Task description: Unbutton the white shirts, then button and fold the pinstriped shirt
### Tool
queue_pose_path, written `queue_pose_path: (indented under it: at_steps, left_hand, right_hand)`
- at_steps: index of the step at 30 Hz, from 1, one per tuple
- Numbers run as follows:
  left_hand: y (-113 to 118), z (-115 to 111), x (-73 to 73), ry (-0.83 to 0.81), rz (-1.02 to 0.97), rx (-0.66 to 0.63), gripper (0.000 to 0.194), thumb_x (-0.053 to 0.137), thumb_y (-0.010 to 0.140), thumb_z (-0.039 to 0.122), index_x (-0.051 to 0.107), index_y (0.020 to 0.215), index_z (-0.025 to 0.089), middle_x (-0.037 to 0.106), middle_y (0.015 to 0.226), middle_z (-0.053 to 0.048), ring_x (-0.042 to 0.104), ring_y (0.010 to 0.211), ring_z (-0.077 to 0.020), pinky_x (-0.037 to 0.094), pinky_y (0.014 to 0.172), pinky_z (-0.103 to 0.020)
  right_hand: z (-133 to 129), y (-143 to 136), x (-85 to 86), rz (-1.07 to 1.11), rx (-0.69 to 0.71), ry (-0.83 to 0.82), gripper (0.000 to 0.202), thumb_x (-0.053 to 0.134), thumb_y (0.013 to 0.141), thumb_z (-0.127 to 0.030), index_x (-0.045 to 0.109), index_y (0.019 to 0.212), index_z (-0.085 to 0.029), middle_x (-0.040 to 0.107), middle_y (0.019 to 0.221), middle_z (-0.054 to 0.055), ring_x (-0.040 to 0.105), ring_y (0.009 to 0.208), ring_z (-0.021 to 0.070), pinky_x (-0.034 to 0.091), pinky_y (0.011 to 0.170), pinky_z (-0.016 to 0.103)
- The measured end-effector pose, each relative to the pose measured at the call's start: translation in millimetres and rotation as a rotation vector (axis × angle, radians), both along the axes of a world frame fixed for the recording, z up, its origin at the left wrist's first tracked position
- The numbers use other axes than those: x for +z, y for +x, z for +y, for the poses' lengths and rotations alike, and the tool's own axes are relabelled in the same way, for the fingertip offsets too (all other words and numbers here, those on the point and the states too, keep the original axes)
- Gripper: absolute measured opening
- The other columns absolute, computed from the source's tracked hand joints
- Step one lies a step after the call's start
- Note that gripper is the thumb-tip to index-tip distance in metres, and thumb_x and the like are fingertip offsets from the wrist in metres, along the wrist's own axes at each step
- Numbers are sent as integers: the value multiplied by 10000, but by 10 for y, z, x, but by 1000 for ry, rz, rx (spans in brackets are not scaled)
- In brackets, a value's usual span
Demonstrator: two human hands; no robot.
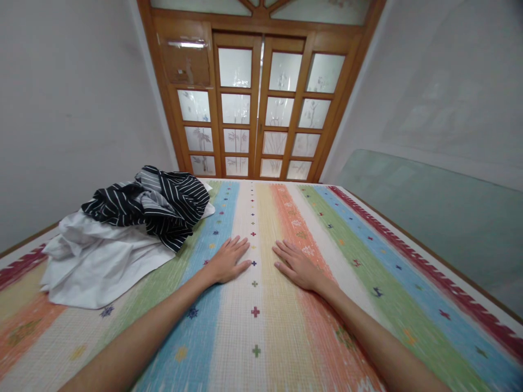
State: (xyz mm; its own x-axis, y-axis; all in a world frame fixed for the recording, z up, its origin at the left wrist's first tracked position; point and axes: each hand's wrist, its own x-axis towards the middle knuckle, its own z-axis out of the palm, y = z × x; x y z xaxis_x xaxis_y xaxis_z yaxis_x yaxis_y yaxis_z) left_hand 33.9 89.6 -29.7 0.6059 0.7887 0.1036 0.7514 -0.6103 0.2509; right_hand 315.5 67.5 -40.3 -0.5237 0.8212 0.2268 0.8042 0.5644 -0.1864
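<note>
Both of my hands rest palm down on a striped, multicoloured cloth cover [281, 337]. My left hand [229, 261] lies flat on the blue and white stripes, fingers stretched out and holding nothing. Across a narrow gap, my right hand [296, 264] is spread on the yellow and orange stripes, also with nothing in it. To the left of my left hand sits a crumpled heap: a black garment with white stripes [175, 201] on top of a white garment [102, 261]. Neither hand touches the heap. How the garments are folded inside the pile is hidden.
Beyond the far edge of the covered surface stands a wooden door [257, 109] with patterned glass panes. A pale wall [73, 98] rises on the left. Along the right side runs a pale green panel [433, 218] against another wall [457, 81].
</note>
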Motion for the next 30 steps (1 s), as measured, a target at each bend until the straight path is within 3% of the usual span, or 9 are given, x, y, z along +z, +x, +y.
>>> queue_pose_path:
  at_steps: [9, 30]
  left_hand:
    - [-26, 6, 44, -14, 23, -24, 658, 299, 922, 595, 321, 1457, 211, 269, 1536, -70, 171, 1438, -259, 121, 1166, -448]
    - [-58, 23, 39, -32, -2, -43, 648, 337, 925, 568, 346, 1445, 180, 283, 1532, -66, 171, 1439, -246, 119, 1175, -437]
  right_hand:
    - [35, 35, -55, 48, 13, -9, 564, 325, 958, -516, 377, 1441, -230, 322, 1507, 72, 227, 1418, 253, 228, 1151, 484]
    - [101, -20, -40, 48, -11, 2, 570, 348, 956, -485, 415, 1420, -162, 376, 1480, 96, 283, 1398, 255, 244, 1150, 471]
